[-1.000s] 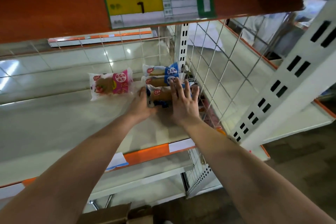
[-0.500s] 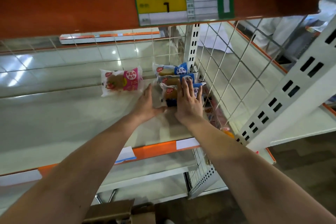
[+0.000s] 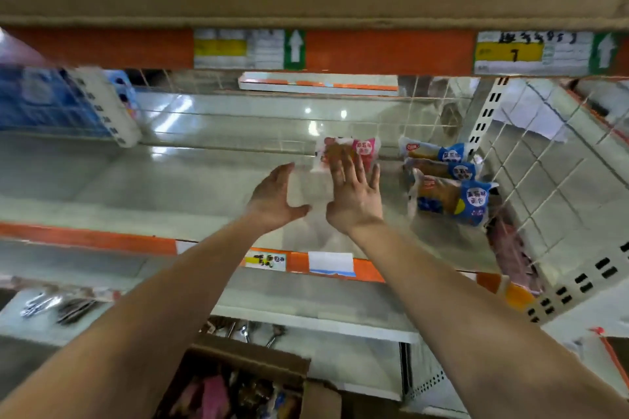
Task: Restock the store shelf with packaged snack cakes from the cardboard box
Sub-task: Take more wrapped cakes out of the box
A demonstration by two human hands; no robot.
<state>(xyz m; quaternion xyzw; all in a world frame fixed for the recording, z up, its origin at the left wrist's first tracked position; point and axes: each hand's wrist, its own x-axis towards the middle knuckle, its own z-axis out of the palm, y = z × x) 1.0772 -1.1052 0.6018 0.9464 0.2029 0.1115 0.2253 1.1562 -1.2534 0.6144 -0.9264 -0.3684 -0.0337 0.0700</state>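
Over the shelf [image 3: 153,187], left hand [image 3: 277,201] loosely open; right hand [image 3: 355,197] fingers [image 3: 350,168] splayed

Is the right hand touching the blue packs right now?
Apart. The head view shows a strip of bare shelf between the right hand and the blue packs; its fingers overlap the pink pack instead.

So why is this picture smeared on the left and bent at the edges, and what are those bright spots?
Head view: motion blur smears the blue goods far left and the price label; the wide-angle lens bows the orange shelf edge; the bright spots are lamp glare on a glossy surface behind the shelf; the blue-wrapped snack cakes look fairly sharp.
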